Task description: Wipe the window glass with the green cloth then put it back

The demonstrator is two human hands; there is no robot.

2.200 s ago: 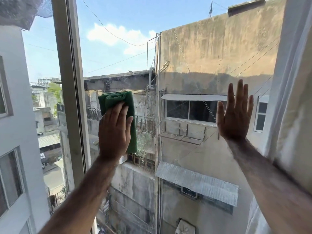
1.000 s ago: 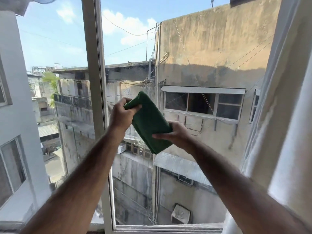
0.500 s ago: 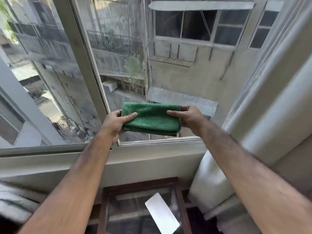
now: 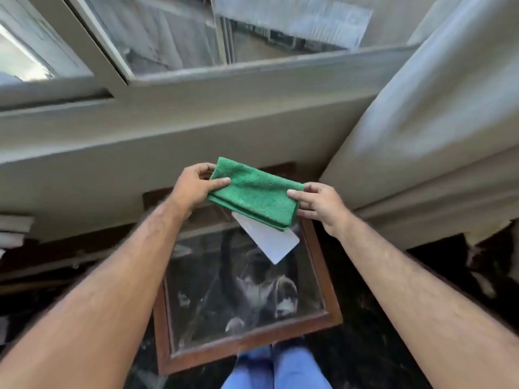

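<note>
Between the left hand [image 4: 192, 186] and right hand [image 4: 320, 204], each grip pinches the green cloth [image 4: 254, 193].

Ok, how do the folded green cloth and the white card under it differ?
The folded green cloth is fuzzy, thick and layered, held in the air between the left hand and right hand. The flat white card is smooth and thin, lying on the glass-topped wooden table. Both look rectangular.

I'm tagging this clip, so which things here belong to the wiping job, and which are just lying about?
Job:
folded green microfibre cloth
left hand and right hand, gripping its ends
window glass

Lying about:
wooden-framed glass-topped table
white rectangular card on it
pale curtain
</note>
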